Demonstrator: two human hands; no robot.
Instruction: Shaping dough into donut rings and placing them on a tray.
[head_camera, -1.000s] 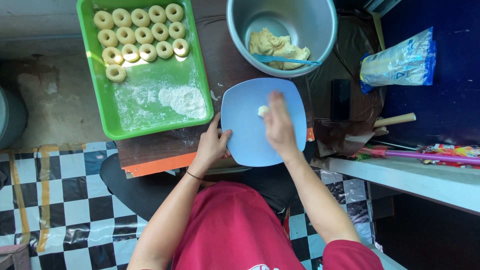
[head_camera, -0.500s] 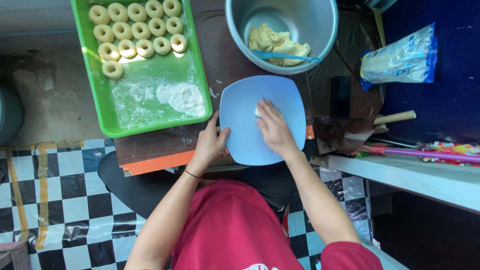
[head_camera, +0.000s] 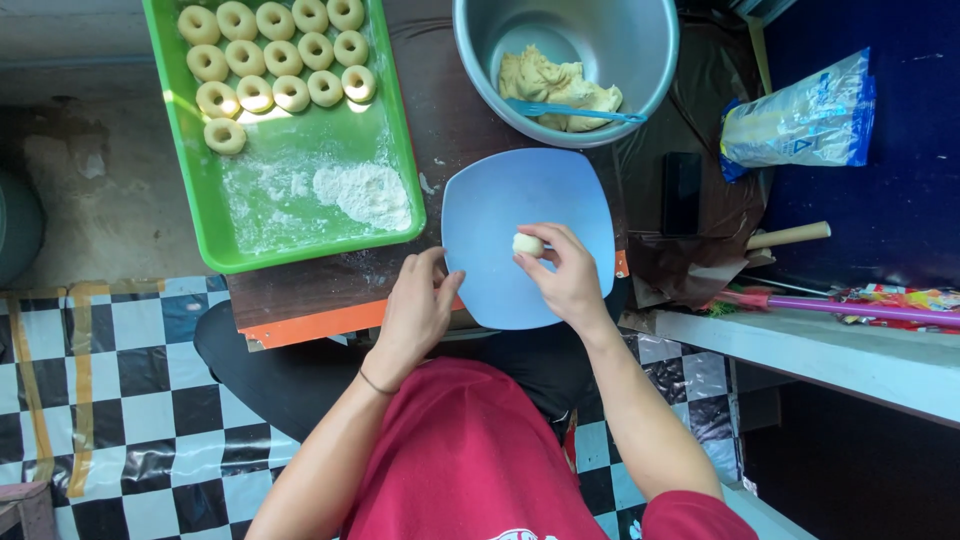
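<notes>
Right now the right hand (head_camera: 568, 280) hovers over a pale blue plate (head_camera: 510, 205), its fingers (head_camera: 548, 238) curled closed around a small ball of dough (head_camera: 527, 244) that sits just above the middle of the plate. The left hand (head_camera: 418, 305) rests at the plate's near left edge, fingers loosely bent and touching the rim, holding nothing else. The plate lies on a dark brown tabletop (head_camera: 440, 120).

Just beyond the plate stands a metal bowl (head_camera: 640, 40) with a lump of pale yellow dough (head_camera: 545, 80) and a blue spatula (head_camera: 575, 110) lying across it. To the left sits a green tray (head_camera: 195, 190): ring-shaped dough pieces (head_camera: 275, 55) fill its far end in rows, and a heap of white flour (head_camera: 362, 192) lies at its near end. On the right, well apart from the hands, a plastic bag of flour (head_camera: 800, 125) lies on a dark blue surface, and a dark phone (head_camera: 682, 193) lies between it and the plate.
</notes>
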